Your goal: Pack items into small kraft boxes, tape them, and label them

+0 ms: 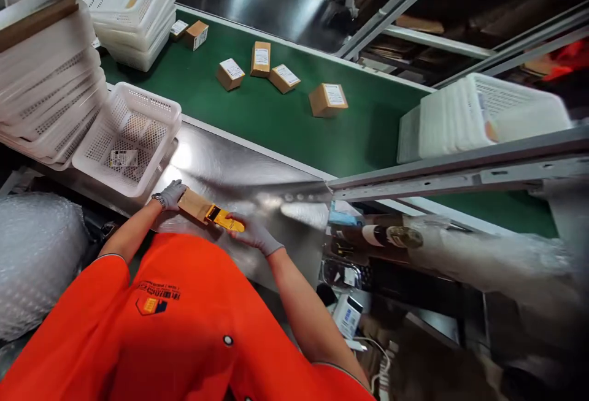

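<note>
Here, both gloved hands meet on one small cardboard box (196, 205) that lies on the steel desk (257, 168), close to the person's chest. The left hand (173, 194) rests on the far left end of the box, with the fingers closed over its edge. The right hand (253, 233) is at the other end, and its fingers are pressed on a yellow item (225, 219) that sticks out of the box mouth; whether it is pinched or only pushed, I cannot tell.

The long axis of the box runs from upper left to lower right, so it goes straight from one hand to the other. The yellow item lies on the same line, nearer to the right hand.

Just beyond the left hand stands a white basket (133, 137) with a label inside. Farther away, several labelled boxes (327, 100) lie on the green belt (276, 119).
</note>
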Demonstrator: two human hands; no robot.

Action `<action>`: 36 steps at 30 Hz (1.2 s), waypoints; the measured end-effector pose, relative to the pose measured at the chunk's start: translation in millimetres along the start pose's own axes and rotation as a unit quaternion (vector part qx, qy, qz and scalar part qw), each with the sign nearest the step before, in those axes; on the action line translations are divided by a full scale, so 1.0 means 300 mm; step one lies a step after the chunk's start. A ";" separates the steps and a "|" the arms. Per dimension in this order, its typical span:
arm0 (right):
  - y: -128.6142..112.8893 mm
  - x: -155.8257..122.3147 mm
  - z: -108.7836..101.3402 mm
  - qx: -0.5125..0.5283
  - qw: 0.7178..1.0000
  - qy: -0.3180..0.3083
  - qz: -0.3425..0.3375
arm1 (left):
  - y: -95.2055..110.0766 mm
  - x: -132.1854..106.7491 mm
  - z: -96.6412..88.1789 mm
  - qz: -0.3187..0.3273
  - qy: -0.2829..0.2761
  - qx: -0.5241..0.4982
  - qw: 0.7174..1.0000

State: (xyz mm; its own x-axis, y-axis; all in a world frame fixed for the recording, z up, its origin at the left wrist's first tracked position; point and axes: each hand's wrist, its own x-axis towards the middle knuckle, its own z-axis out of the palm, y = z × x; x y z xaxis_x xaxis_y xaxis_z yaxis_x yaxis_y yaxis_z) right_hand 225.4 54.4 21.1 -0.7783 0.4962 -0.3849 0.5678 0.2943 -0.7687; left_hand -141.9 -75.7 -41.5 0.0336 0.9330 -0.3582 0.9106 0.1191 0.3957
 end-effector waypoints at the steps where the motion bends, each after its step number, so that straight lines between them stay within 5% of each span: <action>1: 0.008 0.003 0.007 0.005 1.000 0.000 0.005 | 0.009 0.000 0.009 -0.013 -0.003 0.016 1.000; 12: 0.009 0.011 0.006 -0.031 0.999 -0.015 -0.010 | 0.275 0.038 0.093 0.045 -0.039 0.108 0.992; 20: 0.022 -0.056 -0.039 -0.038 0.999 -0.023 0.009 | 0.281 0.064 0.100 0.026 -0.050 0.101 0.993; 29: 0.014 0.072 -0.024 0.037 0.996 -0.007 0.084 | 0.271 0.065 0.085 0.039 -0.043 0.119 0.991; 36: 0.113 -0.025 -0.130 0.002 0.967 0.170 0.189 | 0.288 0.084 0.055 0.003 -0.029 0.115 0.993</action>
State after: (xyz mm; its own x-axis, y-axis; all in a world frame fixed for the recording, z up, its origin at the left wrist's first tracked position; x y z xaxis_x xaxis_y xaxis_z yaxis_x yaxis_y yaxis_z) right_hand 261.0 92.5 17.7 -0.3811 0.8081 -0.4491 0.7936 0.0368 -0.6073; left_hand -55.7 -47.4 -30.4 0.0573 0.9117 -0.4068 0.9800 0.0265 0.1973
